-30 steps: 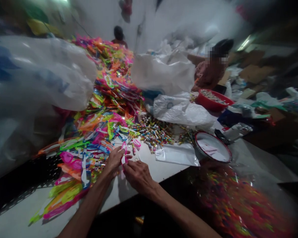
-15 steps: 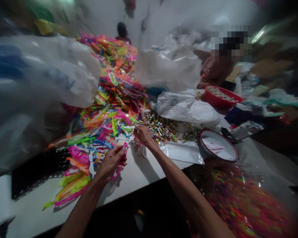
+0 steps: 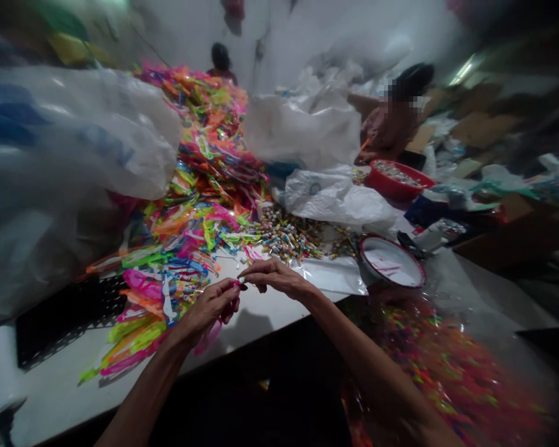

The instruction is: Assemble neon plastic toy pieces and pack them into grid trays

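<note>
Bags [image 3: 74, 155] of clear plastic bulge far left, beside a heap of bright strips [image 3: 205, 167]. Near the table [image 3: 270, 307] edge, the left hand [image 3: 212, 305] pinches a pink strip [image 3: 209, 335], which hangs limp below it; the strip looks light, soft and slippery, best held at its tip. The right hand [image 3: 274, 278] nips a small piece [image 3: 241, 280] against that tip. Further right, small tubes [image 3: 289, 239] lie scattered, then a bowl [image 3: 390, 264].
</note>
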Demonstrator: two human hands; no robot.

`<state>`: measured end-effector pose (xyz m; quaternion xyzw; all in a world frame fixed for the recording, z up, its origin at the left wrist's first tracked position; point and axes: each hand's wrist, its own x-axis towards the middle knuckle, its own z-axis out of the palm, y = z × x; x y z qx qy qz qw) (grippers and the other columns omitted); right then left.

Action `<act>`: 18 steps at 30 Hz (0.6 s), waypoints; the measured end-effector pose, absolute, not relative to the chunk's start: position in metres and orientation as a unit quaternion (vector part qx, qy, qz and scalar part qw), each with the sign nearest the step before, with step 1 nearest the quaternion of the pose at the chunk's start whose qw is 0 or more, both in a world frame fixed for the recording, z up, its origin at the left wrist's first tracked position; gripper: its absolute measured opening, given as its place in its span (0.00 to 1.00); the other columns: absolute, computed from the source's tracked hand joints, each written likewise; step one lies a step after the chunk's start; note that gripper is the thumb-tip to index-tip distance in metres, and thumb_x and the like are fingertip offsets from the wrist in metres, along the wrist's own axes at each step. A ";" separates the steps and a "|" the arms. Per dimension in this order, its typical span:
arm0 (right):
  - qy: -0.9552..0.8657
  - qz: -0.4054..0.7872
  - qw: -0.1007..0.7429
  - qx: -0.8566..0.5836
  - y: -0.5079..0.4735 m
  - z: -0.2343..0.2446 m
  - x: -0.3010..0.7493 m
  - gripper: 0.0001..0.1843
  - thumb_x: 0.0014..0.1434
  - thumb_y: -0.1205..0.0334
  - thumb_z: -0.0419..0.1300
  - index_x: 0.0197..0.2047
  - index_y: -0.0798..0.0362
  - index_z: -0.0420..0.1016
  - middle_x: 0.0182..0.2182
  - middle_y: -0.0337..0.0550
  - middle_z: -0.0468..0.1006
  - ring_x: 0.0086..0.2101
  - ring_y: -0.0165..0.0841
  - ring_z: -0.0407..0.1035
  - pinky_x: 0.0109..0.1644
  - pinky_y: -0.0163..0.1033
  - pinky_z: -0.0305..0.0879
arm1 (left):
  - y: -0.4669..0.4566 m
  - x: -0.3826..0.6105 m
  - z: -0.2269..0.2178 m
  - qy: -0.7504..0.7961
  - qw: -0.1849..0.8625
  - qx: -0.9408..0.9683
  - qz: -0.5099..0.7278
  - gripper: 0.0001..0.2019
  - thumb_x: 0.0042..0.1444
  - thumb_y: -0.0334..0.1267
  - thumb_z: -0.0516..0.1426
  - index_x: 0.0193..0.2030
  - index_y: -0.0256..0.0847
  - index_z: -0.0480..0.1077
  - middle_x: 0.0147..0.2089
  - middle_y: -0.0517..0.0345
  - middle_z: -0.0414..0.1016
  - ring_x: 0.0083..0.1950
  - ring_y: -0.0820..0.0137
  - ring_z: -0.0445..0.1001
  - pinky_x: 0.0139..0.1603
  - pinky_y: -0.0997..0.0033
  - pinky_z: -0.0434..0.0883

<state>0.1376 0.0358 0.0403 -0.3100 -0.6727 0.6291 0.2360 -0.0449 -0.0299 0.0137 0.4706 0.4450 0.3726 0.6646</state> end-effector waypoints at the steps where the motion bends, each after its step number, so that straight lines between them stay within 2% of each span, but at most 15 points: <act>1: -0.668 0.632 0.240 -0.311 0.034 0.042 0.137 0.16 0.52 0.54 0.61 0.39 0.56 0.78 0.25 0.38 0.72 0.23 0.24 0.60 0.26 0.31 0.56 | -0.031 -0.045 0.016 0.443 0.661 0.482 0.368 0.13 0.56 0.46 0.52 0.39 0.38 0.66 0.21 0.65 0.61 0.20 0.78 0.58 0.20 0.77 0.56; 4: -0.662 0.638 0.249 -0.305 0.031 0.044 0.137 0.16 0.52 0.55 0.61 0.40 0.57 0.78 0.22 0.37 0.71 0.23 0.25 0.62 0.26 0.31 0.57 | -0.033 -0.043 0.025 0.455 0.647 0.504 0.346 0.10 0.55 0.42 0.51 0.36 0.38 0.66 0.20 0.65 0.62 0.19 0.77 0.57 0.20 0.76 0.56; 9: -0.676 0.637 0.226 -0.294 0.028 0.044 0.143 0.16 0.49 0.56 0.64 0.39 0.57 0.79 0.26 0.39 0.73 0.25 0.25 0.64 0.26 0.30 0.57 | -0.038 -0.041 0.032 0.466 0.638 0.524 0.317 0.07 0.54 0.38 0.50 0.31 0.38 0.66 0.18 0.64 0.62 0.19 0.75 0.59 0.22 0.75 0.58; 15: -0.726 0.609 0.189 -0.258 0.024 0.048 0.150 0.17 0.51 0.55 0.63 0.41 0.58 0.79 0.27 0.40 0.72 0.26 0.26 0.64 0.28 0.31 0.60 | -0.042 -0.045 0.025 0.451 0.671 0.517 0.280 0.19 0.58 0.51 0.46 0.31 0.37 0.68 0.18 0.63 0.60 0.19 0.75 0.56 0.18 0.76 0.53; 18: -0.770 0.562 0.178 -0.245 0.017 0.054 0.151 0.13 0.53 0.57 0.62 0.38 0.57 0.80 0.28 0.41 0.71 0.29 0.27 0.65 0.34 0.33 0.61 | -0.045 -0.045 0.020 0.439 0.679 0.534 0.247 0.18 0.57 0.51 0.49 0.29 0.37 0.67 0.18 0.63 0.60 0.19 0.76 0.58 0.19 0.77 0.54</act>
